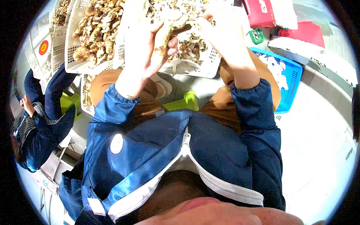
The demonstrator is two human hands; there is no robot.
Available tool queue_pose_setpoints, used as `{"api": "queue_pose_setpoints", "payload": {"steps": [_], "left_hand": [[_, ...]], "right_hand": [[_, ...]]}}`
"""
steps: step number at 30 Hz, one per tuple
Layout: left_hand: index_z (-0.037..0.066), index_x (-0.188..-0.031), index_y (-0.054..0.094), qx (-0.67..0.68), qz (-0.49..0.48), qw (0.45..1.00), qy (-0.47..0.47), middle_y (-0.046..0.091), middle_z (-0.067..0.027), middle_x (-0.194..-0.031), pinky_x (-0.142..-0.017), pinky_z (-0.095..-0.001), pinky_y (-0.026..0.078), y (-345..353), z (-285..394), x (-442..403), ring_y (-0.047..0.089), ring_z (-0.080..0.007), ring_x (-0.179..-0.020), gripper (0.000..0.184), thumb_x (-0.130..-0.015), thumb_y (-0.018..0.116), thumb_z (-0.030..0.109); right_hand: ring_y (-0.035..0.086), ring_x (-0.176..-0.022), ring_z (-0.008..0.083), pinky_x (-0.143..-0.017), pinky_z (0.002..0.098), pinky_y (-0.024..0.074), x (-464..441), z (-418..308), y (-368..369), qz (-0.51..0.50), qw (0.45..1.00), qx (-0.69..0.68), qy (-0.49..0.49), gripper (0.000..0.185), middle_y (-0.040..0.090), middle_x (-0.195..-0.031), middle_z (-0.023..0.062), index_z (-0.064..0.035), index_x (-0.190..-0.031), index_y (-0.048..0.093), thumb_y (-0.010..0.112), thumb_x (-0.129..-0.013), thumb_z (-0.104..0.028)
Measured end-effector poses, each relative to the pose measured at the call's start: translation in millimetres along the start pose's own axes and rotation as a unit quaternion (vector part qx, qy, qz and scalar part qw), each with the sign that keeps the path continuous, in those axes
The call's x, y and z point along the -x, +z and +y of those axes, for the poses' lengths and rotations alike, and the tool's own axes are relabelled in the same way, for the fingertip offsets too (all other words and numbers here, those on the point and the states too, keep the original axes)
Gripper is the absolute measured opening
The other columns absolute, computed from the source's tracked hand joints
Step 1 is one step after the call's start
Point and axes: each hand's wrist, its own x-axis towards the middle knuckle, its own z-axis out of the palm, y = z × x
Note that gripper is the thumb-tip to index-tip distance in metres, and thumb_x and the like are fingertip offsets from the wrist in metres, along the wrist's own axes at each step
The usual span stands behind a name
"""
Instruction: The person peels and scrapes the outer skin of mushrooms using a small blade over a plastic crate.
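My left hand (152,62) is closed around a long, thick-stemmed brown and cream mushroom (163,36), held tilted over a white plastic basket (204,70). Just right of the mushroom, my right hand (221,32) has its fingers bent together. Strong glare washes out that hand, so what it holds, if anything, cannot be made out. Pale peelings and dark scraps (191,48) lie in the basket below both hands. At the left stands another white basket (69,56) heaped with whole brown mushrooms (97,33).
A blue basket (295,80) with white pieces stands by my right knee. Beyond it are a small green container (257,36) and a red container (258,14). Between my legs is a lime-green plastic piece (189,100). A co-worker (47,120) sits at the left.
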Motion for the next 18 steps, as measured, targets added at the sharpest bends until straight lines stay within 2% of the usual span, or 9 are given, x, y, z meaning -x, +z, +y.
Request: {"api": "queue_pose_setpoints", "payload": {"steps": [2,3,6,7,10,11,13,18], "left_hand": [[-0.002,-0.113,0.056,-0.05,0.05,0.997,0.027,0.063,-0.0132,-0.079,-0.057,-0.0303,0.054,-1.3,-3.1,-2.4,0.063,-0.0197,-0.067,0.028,-0.103,0.052,0.024],[-0.003,-0.112,0.058,-0.017,0.043,0.999,0.025,0.065,-0.012,-0.078,-0.053,-0.0293,0.054,0.3,-6.3,-2.6,0.064,-0.0183,-0.064,0.027,-0.103,0.053,0.022],[-0.001,-0.111,0.061,-0.097,0.11,0.986,0.078,0.066,-0.011,-0.08,-0.052,-0.0295,0.054,15.3,-4.5,1.0,0.065,-0.0172,-0.065,0.026,-0.103,0.055,0.023],[0.001,-0.11,0.062,-0.051,0.105,0.992,0.05,0.067,-0.0098,-0.082,-0.053,-0.0292,0.054,21.6,-4.5,7.8,0.065,-0.0158,-0.064,0.024,-0.102,0.056,0.023],[0.007,-0.123,0.057,-0.198,0.107,0.972,0.062,0.061,-0.0038,-0.093,-0.066,-0.0273,0.053,9.5,-4.5,3.2,0.059,-0.0122,-0.078,0.036,-0.102,0.057,0.036],[0.007,-0.121,0.057,-0.207,0.072,0.973,0.069,0.061,-0.0027,-0.089,-0.063,-0.0264,0.051,7.9,-3.1,1.6,0.059,-0.0116,-0.075,0.034,-0.102,0.057,0.035],[0.007,-0.12,0.056,-0.222,0.069,0.97,0.072,0.061,-0.0028,-0.087,-0.061,-0.0258,0.05,10.4,-3.8,2.3,0.058,-0.0113,-0.073,0.033,-0.102,0.057,0.035],[0.007,-0.118,0.055,-0.222,0.082,0.969,0.076,0.061,-0.0031,-0.084,-0.057,-0.0247,0.047,14.8,-6.9,3.7,0.058,-0.0108,-0.068,0.032,-0.102,0.056,0.035]], "right_hand": [[0.059,-0.088,0.0364,-0.075,0.0431,0.0482,1.0,-5.0,2.3,-0.009,0.996,-0.07,-0.056,0.008,0.059,-0.089,0.0155,-0.0003,-0.079,0.059,0.066,-0.082,-0.003],[0.059,-0.09,0.0355,-0.077,0.0417,0.0487,-1.0,-15.8,-5.5,-0.054,0.997,-0.051,-0.028,0.009,0.059,-0.091,0.0152,-0.0004,-0.078,0.059,0.068,-0.08,-0.003],[0.059,-0.09,0.0352,-0.077,0.0411,0.0489,-0.1,-8.6,-2.9,-0.05,0.993,-0.087,-0.057,0.008,0.059,-0.092,0.0151,-0.0007,-0.078,0.06,0.068,-0.08,-0.002],[0.06,-0.088,0.0354,-0.077,0.0408,0.0492,-2.0,-5.9,-3.0,-0.036,0.99,-0.094,-0.094,0.007,0.06,-0.09,0.0152,-0.0004,-0.079,0.06,0.067,-0.081,-0.003],[0.068,-0.095,0.0245,-0.084,0.0344,0.0534,3.4,-0.1,-2.1,-0.071,0.989,-0.06,-0.112,0.009,0.073,-0.103,0.0106,-0.0016,-0.091,0.066,0.071,-0.087,-0.009],[0.068,-0.096,0.0246,-0.085,0.035,0.0533,3.9,-0.7,-3.3,-0.087,0.99,-0.069,-0.09,0.01,0.073,-0.105,0.0108,-0.0016,-0.091,0.066,0.071,-0.087,-0.009],[0.067,-0.099,0.0248,-0.087,0.0362,0.0532,4.5,-2.8,-7.2,-0.117,0.988,-0.086,-0.045,0.011,0.072,-0.107,0.0113,-0.0017,-0.092,0.066,0.071,-0.088,-0.01],[0.068,-0.093,0.0237,-0.082,0.035,0.0545,9.2,7.8,-2.4,-0.134,0.987,-0.088,-0.032,0.011,0.071,-0.107,0.0109,-0.0013,-0.094,0.065,0.07,-0.089,-0.011]]}}
